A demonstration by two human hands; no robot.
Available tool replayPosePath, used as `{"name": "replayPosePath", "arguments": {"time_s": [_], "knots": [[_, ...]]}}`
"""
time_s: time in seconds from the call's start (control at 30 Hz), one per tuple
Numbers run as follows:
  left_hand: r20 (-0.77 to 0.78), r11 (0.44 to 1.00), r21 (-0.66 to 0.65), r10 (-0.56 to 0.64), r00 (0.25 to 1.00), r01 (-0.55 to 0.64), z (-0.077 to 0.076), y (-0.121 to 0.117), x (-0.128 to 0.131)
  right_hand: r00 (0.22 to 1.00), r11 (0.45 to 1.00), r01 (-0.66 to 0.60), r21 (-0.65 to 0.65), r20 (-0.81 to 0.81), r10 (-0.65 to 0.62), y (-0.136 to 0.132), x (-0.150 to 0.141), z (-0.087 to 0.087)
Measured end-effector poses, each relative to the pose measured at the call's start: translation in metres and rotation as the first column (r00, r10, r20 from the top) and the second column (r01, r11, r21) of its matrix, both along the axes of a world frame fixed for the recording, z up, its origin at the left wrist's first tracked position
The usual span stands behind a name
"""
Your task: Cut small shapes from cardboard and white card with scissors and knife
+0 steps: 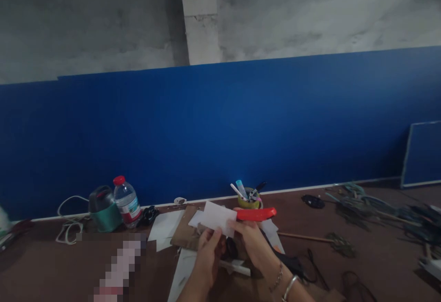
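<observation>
A small white piece of paper (217, 215) is held up between both hands above the cluttered table. My left hand (207, 257) pinches its lower edge between thumb and fingers. My right hand (252, 241), with a bracelet and a bangle at the wrist, grips the paper's right corner. Just behind the right hand is a long bright red object (257, 213); its kind I cannot make out. Brown cardboard (183, 232) and white sheets (165, 228) lie behind and left of my hands. A white strip (237, 269) lies beneath them, partly hidden.
A yellow-green pen cup (248, 204) stands near the blue wall panel (220, 132). On the left are a water bottle (128, 204), a green container (105, 217) and a white cable (69, 228). A thin stick (303, 237) and tangled dark items (361, 207) lie at right.
</observation>
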State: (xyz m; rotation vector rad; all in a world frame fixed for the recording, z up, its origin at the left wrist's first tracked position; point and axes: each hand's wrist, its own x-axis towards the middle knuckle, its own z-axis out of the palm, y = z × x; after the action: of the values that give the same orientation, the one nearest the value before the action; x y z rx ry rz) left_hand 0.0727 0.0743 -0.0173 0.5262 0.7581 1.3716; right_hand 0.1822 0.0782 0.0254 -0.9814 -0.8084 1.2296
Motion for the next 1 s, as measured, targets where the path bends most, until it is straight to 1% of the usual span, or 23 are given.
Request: {"name": "replayPosePath", "arguments": {"time_s": [0.1,0.13,0.2,0.27,0.33,0.43,0.53,0.57,0.6,0.67,0.73,0.77,0.83,0.9,1.0], "knots": [[0.013,0.998,0.051,-0.036,0.999,0.035,-0.002,0.000,0.000,0.998,0.998,-0.049,-0.028,0.033,0.049,0.001,0.004,0.003],[0.021,0.997,0.050,-0.052,0.998,0.051,-0.002,-0.001,0.000,0.997,0.998,-0.048,-0.029,0.057,0.049,0.003,0.007,0.003],[0.064,0.999,0.003,-0.048,0.997,0.048,0.000,-0.002,-0.001,0.991,0.999,-0.037,-0.036,0.123,0.041,0.007,0.018,0.003],[0.118,0.998,-0.060,-0.012,0.993,0.019,0.003,-0.002,-0.004,0.964,0.998,-0.050,-0.039,0.258,0.059,0.013,0.031,0.000],[0.130,0.997,-0.070,-0.025,0.991,0.034,0.007,0.000,-0.009,0.920,0.997,-0.075,-0.023,0.383,0.078,0.017,0.042,-0.003],[0.021,0.990,-0.007,-0.139,0.990,0.139,0.008,0.006,-0.017,0.840,0.991,-0.133,-0.002,0.530,0.114,0.016,0.053,-0.005],[-0.122,0.977,0.038,-0.206,0.971,0.212,0.004,0.011,-0.018,0.770,0.975,-0.220,0.022,0.618,0.160,0.010,0.055,0.000],[-0.145,0.973,0.041,-0.218,0.965,0.226,0.003,0.012,-0.017,0.765,0.972,-0.233,0.033,0.623,0.162,0.008,0.053,0.002],[-0.158,0.973,0.040,-0.219,0.963,0.227,0.003,0.012,-0.015,0.777,0.972,-0.229,0.046,0.611,0.154,0.007,0.051,0.005],[-0.171,0.978,0.025,-0.198,0.965,0.205,0.004,0.011,-0.013,0.844,0.983,-0.171,0.071,0.526,0.109,0.006,0.046,0.008],[-0.180,0.984,0.017,-0.170,0.969,0.176,0.006,0.008,-0.011,0.913,0.991,-0.114,0.068,0.400,0.077,0.006,0.040,0.010],[-0.178,0.984,0.020,-0.170,0.969,0.176,0.007,0.006,-0.011,0.934,0.993,-0.096,0.061,0.349,0.069,0.006,0.038,0.010],[-0.158,0.978,0.043,-0.193,0.968,0.202,0.008,0.005,-0.011,0.946,0.994,-0.091,0.052,0.317,0.070,0.006,0.036,0.010],[-0.138,0.970,0.059,-0.225,0.964,0.235,0.005,0.005,-0.011,0.933,0.994,-0.091,0.062,0.354,0.064,0.005,0.035,0.010],[-0.147,0.974,0.017,-0.222,0.964,0.227,0.000,0.007,-0.010,0.922,0.995,-0.075,0.071,0.385,0.042,0.005,0.035,0.010]]}}
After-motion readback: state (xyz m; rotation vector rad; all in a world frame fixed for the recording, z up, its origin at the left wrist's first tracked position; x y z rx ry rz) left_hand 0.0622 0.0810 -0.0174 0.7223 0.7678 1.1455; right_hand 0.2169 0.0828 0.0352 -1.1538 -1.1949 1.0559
